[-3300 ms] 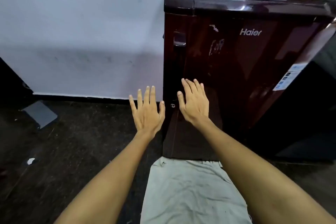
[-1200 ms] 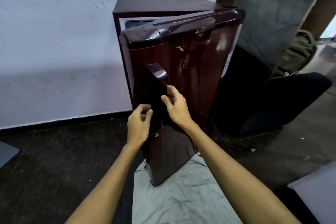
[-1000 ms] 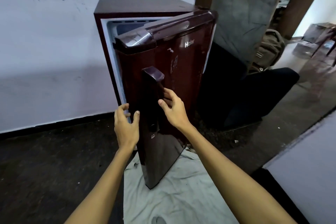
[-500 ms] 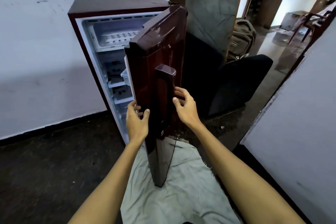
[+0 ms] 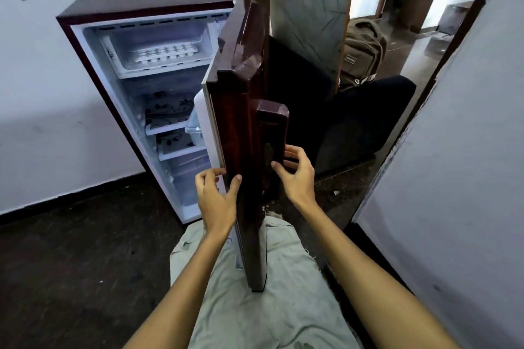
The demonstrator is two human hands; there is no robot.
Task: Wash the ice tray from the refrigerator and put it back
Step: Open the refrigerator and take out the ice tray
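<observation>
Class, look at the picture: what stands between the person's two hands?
In the head view, the open refrigerator door stands edge-on between them: the left hand grips its free edge, the right hand curls at the door handle.

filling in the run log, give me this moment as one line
stage: fridge open | maroon fridge door: swung wide | left hand: grips door edge | right hand: at handle | white plastic ice tray: in freezer compartment, untouched
</observation>
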